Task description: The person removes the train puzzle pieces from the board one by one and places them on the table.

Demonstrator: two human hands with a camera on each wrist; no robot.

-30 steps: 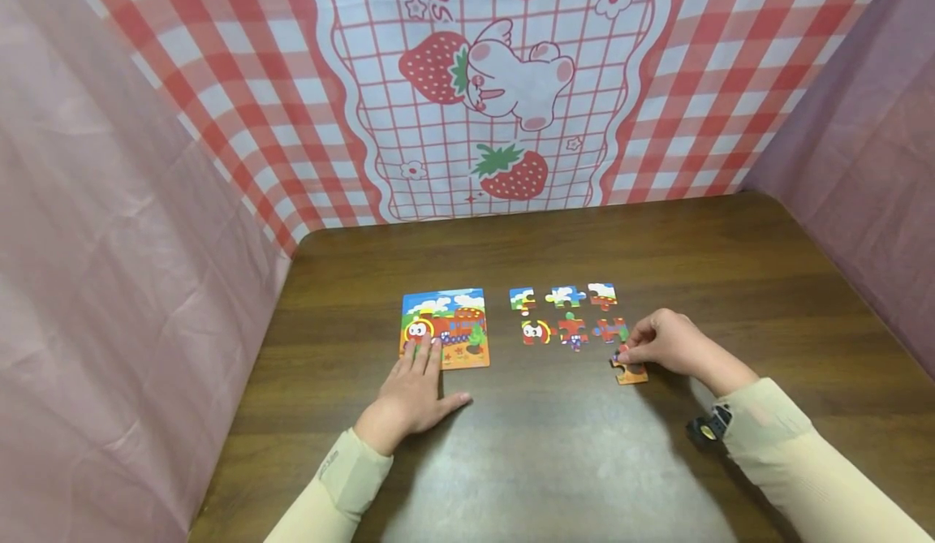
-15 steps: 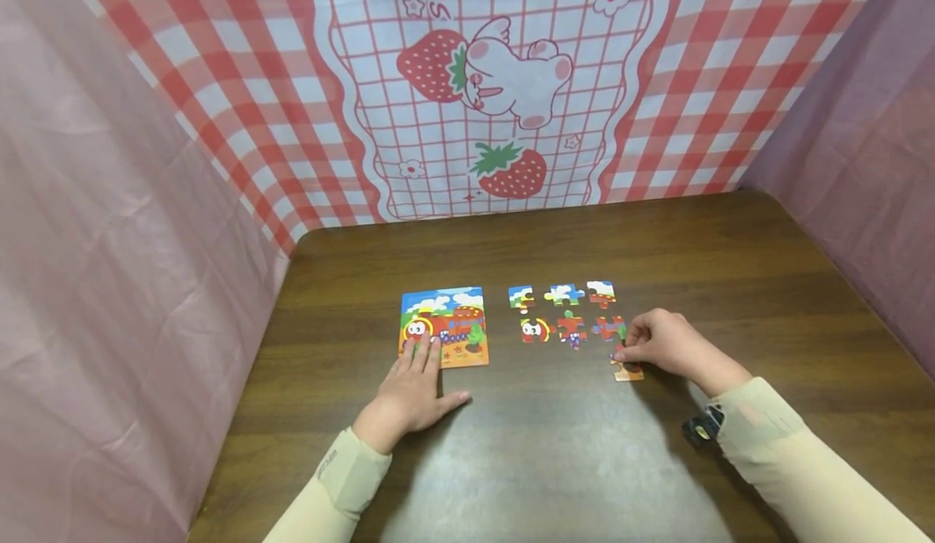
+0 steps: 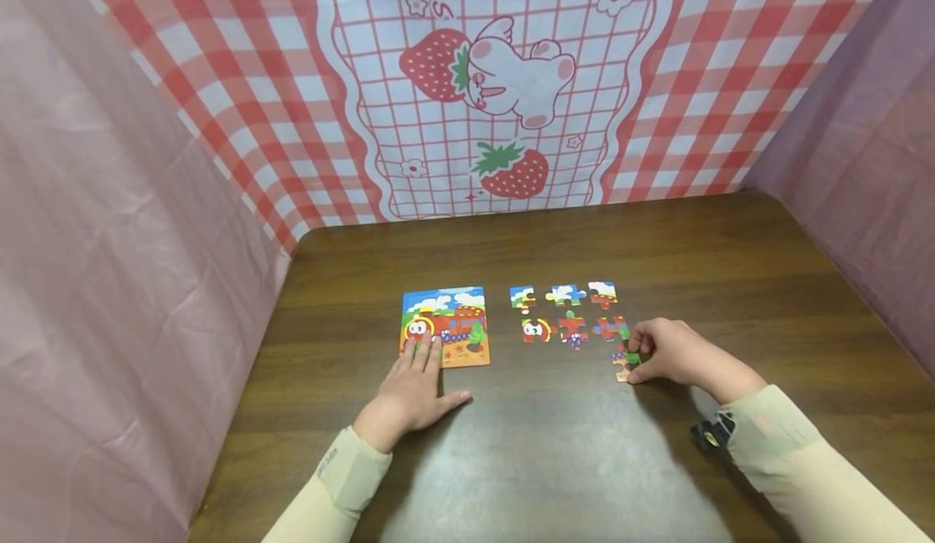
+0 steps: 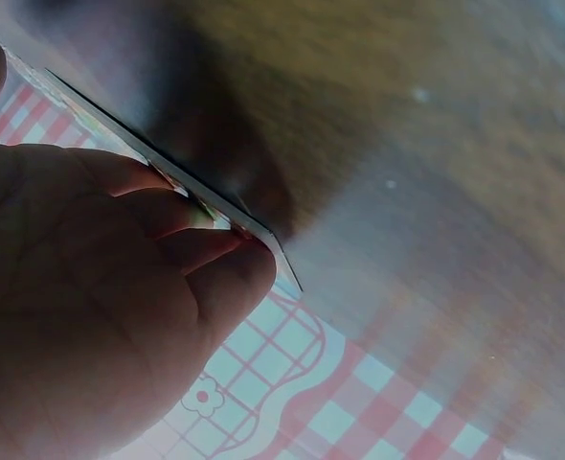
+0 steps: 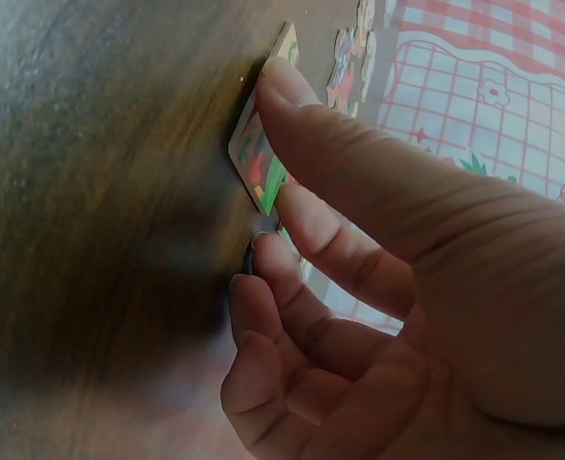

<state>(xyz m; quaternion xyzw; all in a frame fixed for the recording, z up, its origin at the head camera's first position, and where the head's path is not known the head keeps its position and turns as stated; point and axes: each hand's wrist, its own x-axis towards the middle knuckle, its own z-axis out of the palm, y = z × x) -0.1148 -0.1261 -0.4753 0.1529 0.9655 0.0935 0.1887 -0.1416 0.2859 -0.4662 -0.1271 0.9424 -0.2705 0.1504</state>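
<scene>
My left hand [image 3: 409, 401] lies with straight fingers on the lower left of a square train picture [image 3: 463, 332], thumb spread on the table. In the left wrist view its fingers [image 4: 230, 278] press against the thin board's face. At the right, my right hand [image 3: 675, 354] pinches a jigsaw puzzle piece [image 3: 622, 360] with green, purple and orange parts. In the right wrist view the thumb lies on one edge of that puzzle piece [image 5: 254, 158] and the index finger on another; the other fingers curl beside it. My hand covers part of the piece in the head view.
Two rows of loose puzzle pieces lie between the hands, among them a face piece [image 3: 536, 330], a cloud piece [image 3: 566, 295] and a red piece [image 3: 573, 330]. Another piece [image 3: 610, 329] lies just above the held one. Beneath is a brown wooden table [image 3: 511, 446], backed by a checked cloth [image 3: 467, 161].
My right hand has shifted its hold on the puzzle piece: the thumb has moved down to its lower edge, uncovering more green. The left hand and train picture have stayed still.
</scene>
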